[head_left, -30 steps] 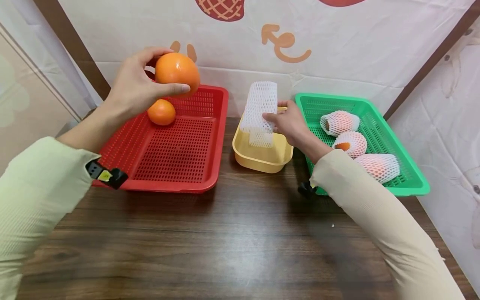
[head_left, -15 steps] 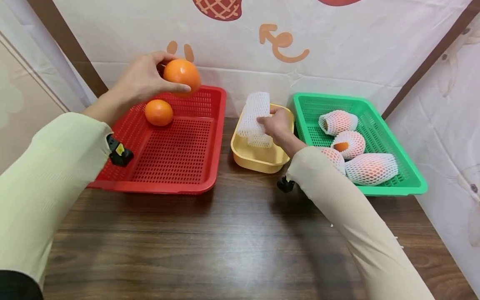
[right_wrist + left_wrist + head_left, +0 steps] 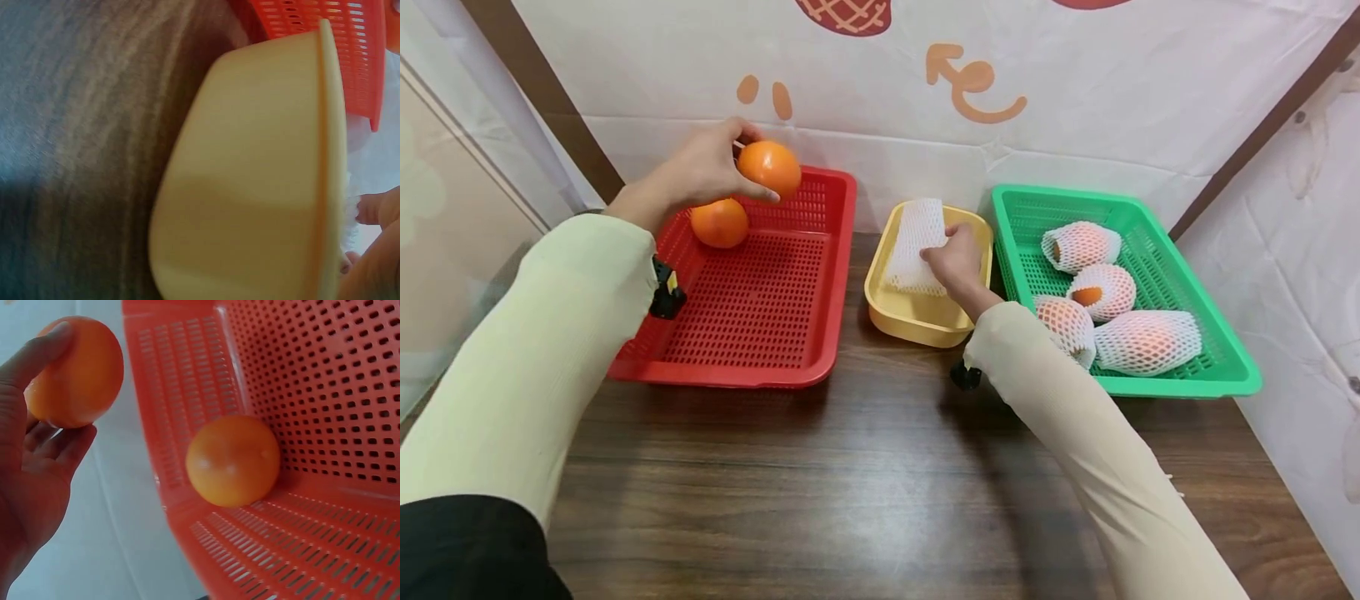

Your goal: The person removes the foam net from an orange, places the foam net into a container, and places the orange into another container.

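Observation:
Above the back left of the red basket, my left hand holds a smooth, round orange fruit between thumb and fingers. A second orange fruit lies in that basket, against its wall in the left wrist view. My right hand reaches into the yellow container and pinches a white foam net sleeve at its right edge. The sleeve lies along the inside of the container. In the right wrist view the container's wall hides most of the sleeve, and only the fingers show past its rim.
To the right stands a green basket with several fruits in foam nets. All three containers rest on a dark wooden table. A printed white cloth hangs behind them. Small white scraps lie at the right.
My right hand has lowered the foam net sleeve into the yellow container. My left hand has come down a little with the fruit, nearer the red basket.

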Demonstrator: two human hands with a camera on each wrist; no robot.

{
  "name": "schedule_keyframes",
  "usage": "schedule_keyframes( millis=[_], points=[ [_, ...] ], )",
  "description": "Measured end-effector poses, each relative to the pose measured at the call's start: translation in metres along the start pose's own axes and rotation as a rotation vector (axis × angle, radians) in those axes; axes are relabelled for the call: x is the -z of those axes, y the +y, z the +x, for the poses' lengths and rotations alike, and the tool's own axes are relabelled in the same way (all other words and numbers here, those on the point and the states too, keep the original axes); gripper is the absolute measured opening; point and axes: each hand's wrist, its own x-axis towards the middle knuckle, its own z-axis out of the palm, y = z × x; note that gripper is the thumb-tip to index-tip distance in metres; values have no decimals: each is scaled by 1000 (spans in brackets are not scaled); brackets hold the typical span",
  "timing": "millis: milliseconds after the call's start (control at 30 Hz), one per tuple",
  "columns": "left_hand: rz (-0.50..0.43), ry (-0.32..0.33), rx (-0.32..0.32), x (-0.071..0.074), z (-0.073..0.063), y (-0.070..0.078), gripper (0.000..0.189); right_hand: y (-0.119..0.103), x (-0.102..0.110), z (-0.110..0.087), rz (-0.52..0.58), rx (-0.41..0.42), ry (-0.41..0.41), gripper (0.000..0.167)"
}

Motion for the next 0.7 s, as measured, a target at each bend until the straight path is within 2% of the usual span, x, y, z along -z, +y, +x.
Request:
schedule_keyframes(
  millis=[267,433,533,700],
  points=[
    [90,-38,6,-16,6,-12,80,7,-7,-5,-167,-40,3,65],
    [92,-66,31,-22,10,-17,80,8,-9,-5,-189,-46,51,74],
    [100,-88,44,-27,12,-19,79,8,-8,-6,-195,-23,53,63],
    [150,-103,63,-35,12,-24,79,7,-7,-8,-240,4,8,40]
  ],
)
